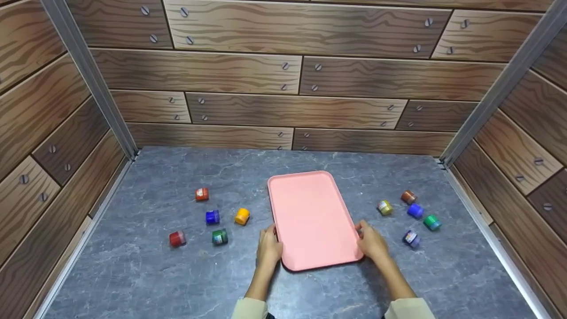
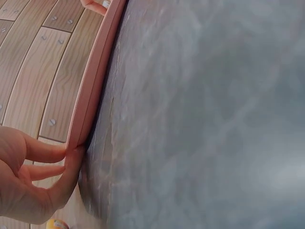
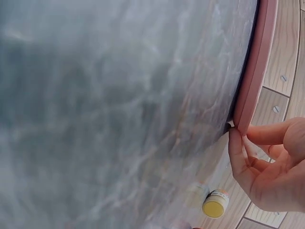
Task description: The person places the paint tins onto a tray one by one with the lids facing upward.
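A pink rectangular tray (image 1: 312,217) lies on the grey marbled tabletop, slightly turned, its near edge toward me. My left hand (image 1: 269,247) pinches the rim at the tray's left side, near the front corner. In the left wrist view, the thumb and fingers of that hand (image 2: 35,179) close on the pink rim. On the opposite side, my right hand (image 1: 372,241) pinches the right rim close to the near corner. The right wrist view has the right-hand fingers (image 3: 243,167) at the tray's edge, with a fingertip low against its underside.
Left of the tray lie several small paint jars, among them a yellow-orange jar (image 1: 242,216), a green jar (image 1: 219,237) and a red jar (image 1: 177,239). More are scattered to the right, including a yellow jar (image 1: 384,208) and a purple jar (image 1: 411,239). Wood-patterned walls (image 1: 248,75) enclose the table.
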Motion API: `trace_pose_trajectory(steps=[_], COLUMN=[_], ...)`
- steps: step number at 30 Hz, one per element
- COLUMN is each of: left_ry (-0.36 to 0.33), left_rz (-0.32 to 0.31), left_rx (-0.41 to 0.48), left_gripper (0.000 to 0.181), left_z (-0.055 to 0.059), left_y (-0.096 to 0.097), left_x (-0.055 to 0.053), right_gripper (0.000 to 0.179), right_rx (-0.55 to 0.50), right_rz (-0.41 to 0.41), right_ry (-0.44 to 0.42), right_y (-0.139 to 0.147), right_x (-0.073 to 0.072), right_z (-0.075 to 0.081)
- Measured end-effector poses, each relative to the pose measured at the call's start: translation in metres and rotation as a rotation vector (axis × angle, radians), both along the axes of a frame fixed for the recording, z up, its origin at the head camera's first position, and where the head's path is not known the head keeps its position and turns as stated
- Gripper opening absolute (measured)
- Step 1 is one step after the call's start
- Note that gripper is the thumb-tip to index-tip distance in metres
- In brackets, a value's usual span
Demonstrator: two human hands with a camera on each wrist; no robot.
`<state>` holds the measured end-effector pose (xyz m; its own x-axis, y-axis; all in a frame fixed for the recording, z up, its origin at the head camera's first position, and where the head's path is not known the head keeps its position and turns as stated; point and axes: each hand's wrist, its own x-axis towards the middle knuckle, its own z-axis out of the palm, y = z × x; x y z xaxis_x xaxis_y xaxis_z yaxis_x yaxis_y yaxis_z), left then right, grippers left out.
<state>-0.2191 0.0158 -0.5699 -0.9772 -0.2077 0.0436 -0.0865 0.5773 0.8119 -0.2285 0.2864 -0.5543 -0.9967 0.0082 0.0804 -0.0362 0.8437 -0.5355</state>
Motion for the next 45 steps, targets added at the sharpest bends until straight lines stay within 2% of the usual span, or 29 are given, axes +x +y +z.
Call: trace_pose_trajectory(steps=[11,15,20,23,26,30,37,42,45], left_ry=[-0.085,-0.079,-0.048,-0.033,-0.004,0.008,0.011,0.043,0.031], left_rz=[-0.010,-0.025,-0.038,-0.058,-0.105,-0.138,-0.139,-0.126,-0.119], left_rx=[-0.012,-0.022,-0.022,0.026,0.079,0.133,0.246,0.235,0.236], left_gripper=[0.047,0.045,0.042,0.042,0.045,0.049,0.048,0.046,0.044], left_z=[0.004,0.004,0.002,0.000,-0.001,-0.003,-0.006,-0.007,-0.006], left_y=[-0.006,-0.007,-0.010,-0.013,-0.016,-0.018,-0.021,-0.020,-0.020], left_x=[-0.011,-0.013,-0.005,0.003,0.008,0.008,0.007,0.010,0.011], right_gripper=[0.024,0.025,0.025,0.027,0.029,0.028,0.028,0.026,0.023], right_rx=[-0.005,-0.057,-0.126,-0.176,-0.208,-0.205,-0.218,-0.231,-0.258], right_rz=[0.029,0.021,0.000,-0.017,-0.029,-0.027,-0.037,-0.036,-0.034], right_ry=[-0.022,-0.039,-0.077,-0.114,-0.126,-0.116,-0.100,-0.086,-0.098], right_y=[-0.003,-0.002,-0.002,-0.002,-0.001,-0.001,-0.002,0.000,0.004], right_x=[0.007,0.010,0.008,0.008,0.009,0.010,0.011,0.012,0.012], right_z=[0.000,0.000,0.000,-0.001,-0.002,-0.002,-0.004,-0.004,0.000])
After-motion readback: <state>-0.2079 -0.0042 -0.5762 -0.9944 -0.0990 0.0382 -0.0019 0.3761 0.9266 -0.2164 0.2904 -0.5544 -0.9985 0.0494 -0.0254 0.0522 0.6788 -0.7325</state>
